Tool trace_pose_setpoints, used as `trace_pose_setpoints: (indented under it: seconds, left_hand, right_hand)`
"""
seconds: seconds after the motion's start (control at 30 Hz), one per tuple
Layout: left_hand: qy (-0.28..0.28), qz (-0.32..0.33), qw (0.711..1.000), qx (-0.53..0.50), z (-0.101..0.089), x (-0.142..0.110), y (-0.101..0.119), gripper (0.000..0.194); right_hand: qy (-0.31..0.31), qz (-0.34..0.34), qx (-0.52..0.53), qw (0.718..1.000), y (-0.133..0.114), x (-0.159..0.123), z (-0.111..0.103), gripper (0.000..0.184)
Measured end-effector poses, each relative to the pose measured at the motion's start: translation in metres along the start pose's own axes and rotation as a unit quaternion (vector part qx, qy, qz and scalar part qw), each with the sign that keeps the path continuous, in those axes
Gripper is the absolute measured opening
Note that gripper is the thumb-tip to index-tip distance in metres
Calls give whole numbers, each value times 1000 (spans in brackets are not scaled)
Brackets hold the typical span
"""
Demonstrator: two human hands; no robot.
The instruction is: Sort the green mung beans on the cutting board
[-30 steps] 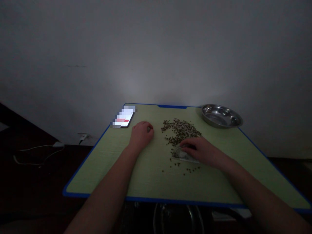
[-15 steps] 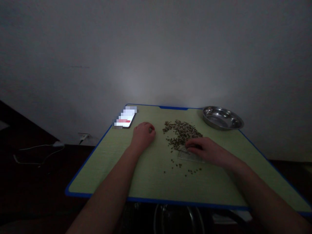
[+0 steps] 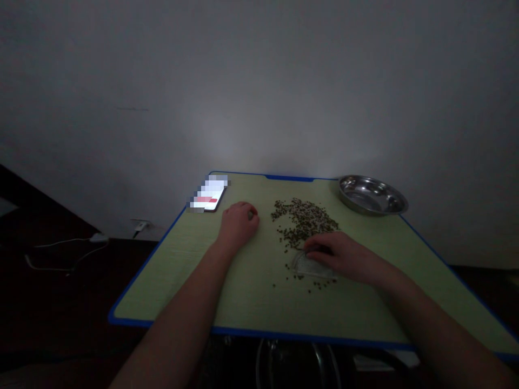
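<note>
My right hand (image 3: 338,254) pinches a clear half-round protractor (image 3: 312,268) by its upper side. The protractor lies low over the table at the near edge of a spread of small dark seeds or beans (image 3: 310,217). A few loose grains lie along its lower edge. My left hand (image 3: 239,224) rests on the table to the left of the pile, its fingers curled in toward the thumb. A small greenish patch shows between thumb and finger; whether it is something held or the tabletop, I cannot make out.
The pale green table (image 3: 170,275) has a blue rim. A shiny metal bowl (image 3: 372,197) stands at the back right. At the back left lies a lit phone (image 3: 211,194). Behind the table rises a wall (image 3: 259,92); a cable and plug (image 3: 140,227) are at lower left.
My right hand has drawn the protractor slightly toward me and to the left, off the pile's near edge and onto the loose grains. My left hand has stayed in place.
</note>
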State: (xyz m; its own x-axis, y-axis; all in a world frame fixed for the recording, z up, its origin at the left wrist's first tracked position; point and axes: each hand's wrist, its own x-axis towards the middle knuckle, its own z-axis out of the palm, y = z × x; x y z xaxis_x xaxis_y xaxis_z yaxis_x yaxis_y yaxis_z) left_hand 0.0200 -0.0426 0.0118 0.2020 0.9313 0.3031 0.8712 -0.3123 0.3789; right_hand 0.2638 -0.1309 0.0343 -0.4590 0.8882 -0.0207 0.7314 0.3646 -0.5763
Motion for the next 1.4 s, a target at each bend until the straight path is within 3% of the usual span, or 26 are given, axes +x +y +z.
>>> trace_pose_setpoints:
  seconds: [0.17, 0.37, 0.6, 0.77, 0.97, 1.2, 1.4]
  left_hand:
    - [-5, -6, 1000, 1, 0, 1, 0, 20]
    - [0, 1, 1000, 2, 0, 1, -1, 20]
    - [0, -2, 1000, -1, -1, 0, -1, 20]
    - [-3, -7, 1000, 1, -1, 1, 0, 19]
    - [-7, -6, 1000, -1, -1, 1, -1, 19]
    - [-3, -7, 1000, -2, -2, -1, 1, 20]
    - [-7, -10, 1000, 4, -1, -1, 1, 20]
  right_hand:
    - [34, 31, -15, 999, 4, 5, 0, 13]
    - [75, 14, -70, 995, 11, 21, -4, 15]
    - [49, 7, -61, 997, 6, 18, -10, 13]
    - [30, 1, -33, 999, -2, 19, -2, 11]
    - [57, 16, -67, 996, -10, 35, 2, 10]
    - [24, 17, -42, 999, -2, 22, -7, 11]
    - [54, 42, -78, 995, 5, 19, -13, 14]
